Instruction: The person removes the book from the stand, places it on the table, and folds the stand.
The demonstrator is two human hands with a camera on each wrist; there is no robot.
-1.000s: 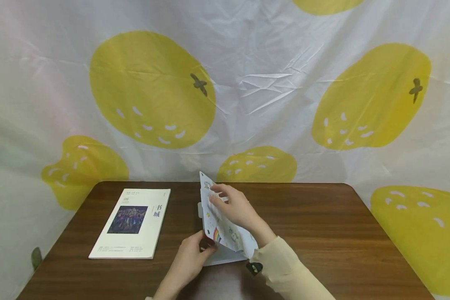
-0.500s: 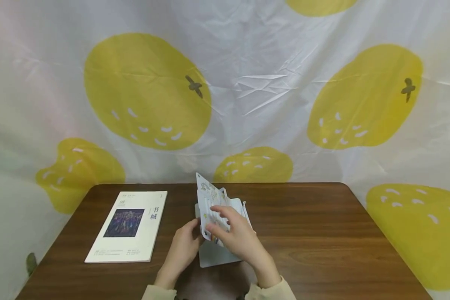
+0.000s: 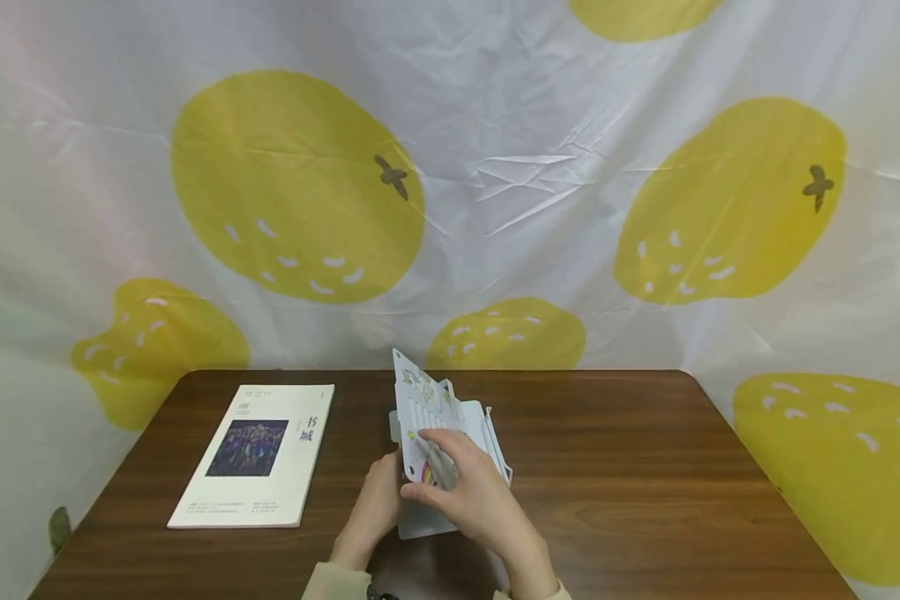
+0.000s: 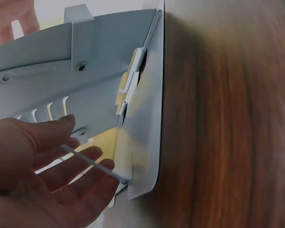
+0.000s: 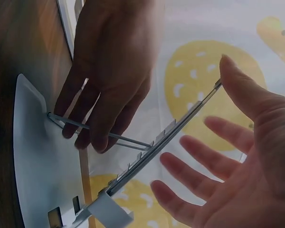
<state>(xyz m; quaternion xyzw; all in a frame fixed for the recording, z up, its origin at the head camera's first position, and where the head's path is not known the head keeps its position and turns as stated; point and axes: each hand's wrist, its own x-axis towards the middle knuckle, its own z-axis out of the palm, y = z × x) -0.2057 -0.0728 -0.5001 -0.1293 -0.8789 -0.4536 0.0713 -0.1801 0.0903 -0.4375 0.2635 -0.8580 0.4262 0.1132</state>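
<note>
A white metal book stand [image 3: 427,398] with a printed rainbow panel stands partly unfolded mid-table, its panel tilted up over a flat base plate [image 4: 145,147]. Behind the panel, my left hand [image 3: 372,507] holds the thin wire prop [image 4: 97,165] between thumb and fingers. That prop runs from the base to the back of the panel, as the right wrist view shows. In front, my right hand [image 3: 483,496] has its fingers spread and slightly bent, with the thumb [image 5: 230,78] at the panel's lower edge. In the head view most of the left fingers are hidden by the panel.
A white magazine [image 3: 255,454] with a dark picture on its cover lies flat to the left of the stand. The brown wooden table [image 3: 630,467] reaches back to a white curtain [image 3: 525,233] with yellow fruit prints.
The right hand has come down from the upper panel to its lower edge. The panel stays raised at a similar tilt. My left hand has moved further behind the panel.
</note>
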